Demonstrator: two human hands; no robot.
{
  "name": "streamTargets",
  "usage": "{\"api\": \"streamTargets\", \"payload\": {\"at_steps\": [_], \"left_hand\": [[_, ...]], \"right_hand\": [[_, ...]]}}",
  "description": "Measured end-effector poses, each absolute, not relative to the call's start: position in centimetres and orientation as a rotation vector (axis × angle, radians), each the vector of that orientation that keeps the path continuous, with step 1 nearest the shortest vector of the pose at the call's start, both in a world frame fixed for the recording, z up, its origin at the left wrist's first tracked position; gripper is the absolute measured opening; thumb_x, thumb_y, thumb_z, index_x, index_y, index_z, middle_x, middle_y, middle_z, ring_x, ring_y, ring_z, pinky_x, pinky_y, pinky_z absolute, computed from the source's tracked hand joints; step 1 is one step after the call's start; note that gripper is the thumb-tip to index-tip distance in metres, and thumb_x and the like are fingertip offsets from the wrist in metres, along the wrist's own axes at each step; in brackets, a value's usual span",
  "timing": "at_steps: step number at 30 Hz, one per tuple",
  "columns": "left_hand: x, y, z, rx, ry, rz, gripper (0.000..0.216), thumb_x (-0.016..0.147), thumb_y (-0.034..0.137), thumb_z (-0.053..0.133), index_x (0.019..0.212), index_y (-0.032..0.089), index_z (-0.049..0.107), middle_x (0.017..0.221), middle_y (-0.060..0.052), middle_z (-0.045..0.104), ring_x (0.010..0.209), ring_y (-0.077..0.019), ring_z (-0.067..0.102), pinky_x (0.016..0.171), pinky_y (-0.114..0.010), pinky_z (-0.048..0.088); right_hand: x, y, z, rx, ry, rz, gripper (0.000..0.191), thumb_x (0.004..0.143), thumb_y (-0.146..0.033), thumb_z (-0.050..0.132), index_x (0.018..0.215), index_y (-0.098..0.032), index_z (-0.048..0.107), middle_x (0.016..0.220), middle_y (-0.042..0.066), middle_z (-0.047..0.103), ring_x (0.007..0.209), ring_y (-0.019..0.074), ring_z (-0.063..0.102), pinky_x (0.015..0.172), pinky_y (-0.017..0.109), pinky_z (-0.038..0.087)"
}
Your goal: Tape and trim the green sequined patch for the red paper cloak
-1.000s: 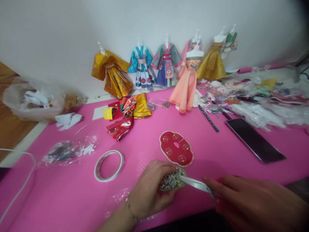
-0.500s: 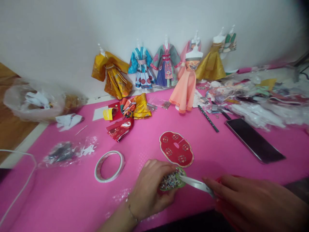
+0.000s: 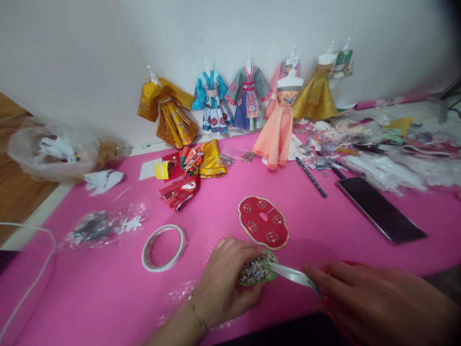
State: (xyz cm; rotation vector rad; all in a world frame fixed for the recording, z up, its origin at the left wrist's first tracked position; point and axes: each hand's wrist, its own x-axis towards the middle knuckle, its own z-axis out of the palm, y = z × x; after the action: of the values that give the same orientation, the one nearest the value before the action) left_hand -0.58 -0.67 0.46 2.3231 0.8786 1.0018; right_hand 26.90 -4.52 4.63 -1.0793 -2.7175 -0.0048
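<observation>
My left hand (image 3: 230,281) is closed around a small green-edged piece packed with multicoloured beads (image 3: 255,270). In my right hand (image 3: 378,298) are scissors (image 3: 293,275) with red handles, mostly covered by the fingers. The silvery blades look closed, and their tip meets the right edge of the beaded piece. Just beyond lies a red scalloped fabric piece (image 3: 256,231) with gold motifs, a pale trim and a slit running to a hole in its middle. A roll of white tape (image 3: 181,247) rests left of my left hand.
Several dressed doll forms (image 3: 248,91) stand along the wall. Folded red and gold fabric (image 3: 182,192) lies mid-table. A phone (image 3: 382,209) and a dark stick (image 3: 311,177) are at right, before plastic bags (image 3: 382,168). A clear bag (image 3: 93,228) and white cable (image 3: 50,254) are at left.
The view has shifted very slightly. Both hands, the beaded piece and the scissors keep nearly the same positions.
</observation>
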Motion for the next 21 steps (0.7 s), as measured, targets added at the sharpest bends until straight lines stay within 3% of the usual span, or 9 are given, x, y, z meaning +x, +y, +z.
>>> {"api": "streamTargets", "payload": {"at_steps": [9,13,17,21], "left_hand": [[-0.6,-0.6,0.5,2.311,0.876,0.994,0.043,0.084,0.018,0.07,0.122,0.024,0.052,0.108,-0.005,0.072,0.092,-0.0207,0.068,0.082,-0.036,0.049],[-0.6,-0.7,0.5,2.308,0.89,0.981,0.044,0.083,0.015,0.069,0.122,0.024,0.052,0.108,-0.004,0.072,0.094,-0.0205,0.067,0.083,-0.036,0.049],[-0.7,-0.7,0.6,2.326,0.915,0.969,0.046,0.081,0.012,0.067,0.122,0.024,0.051,0.108,-0.005,0.071,0.094,-0.0209,0.066,0.083,-0.036,0.049],[-0.9,-0.5,0.6,2.34,0.923,0.955,0.045,0.081,0.01,0.063,0.122,0.024,0.051,0.107,-0.005,0.07,0.095,-0.0212,0.066,0.084,-0.037,0.049]], "right_hand": [[27.0,-4.6,4.2,-1.094,-2.751,0.004,0.039,0.082,-0.004,0.042,0.111,-0.024,0.058,0.07,-0.002,0.067,0.041,0.0174,0.059,0.038,0.035,0.026],[27.2,-4.7,4.2,-1.11,-2.759,0.019,0.036,0.084,-0.005,0.041,0.109,-0.025,0.058,0.071,-0.003,0.067,0.044,0.017,0.062,0.038,0.035,0.031],[28.3,-4.5,4.9,-1.188,-2.727,-0.03,0.038,0.091,-0.011,0.04,0.122,-0.024,0.058,0.087,0.0,0.074,0.058,0.015,0.069,0.047,0.031,0.043],[29.5,-3.7,5.2,-1.286,-2.659,-0.089,0.033,0.092,-0.017,0.044,0.118,-0.027,0.062,0.085,-0.002,0.074,0.054,0.012,0.067,0.046,0.031,0.042]]}}
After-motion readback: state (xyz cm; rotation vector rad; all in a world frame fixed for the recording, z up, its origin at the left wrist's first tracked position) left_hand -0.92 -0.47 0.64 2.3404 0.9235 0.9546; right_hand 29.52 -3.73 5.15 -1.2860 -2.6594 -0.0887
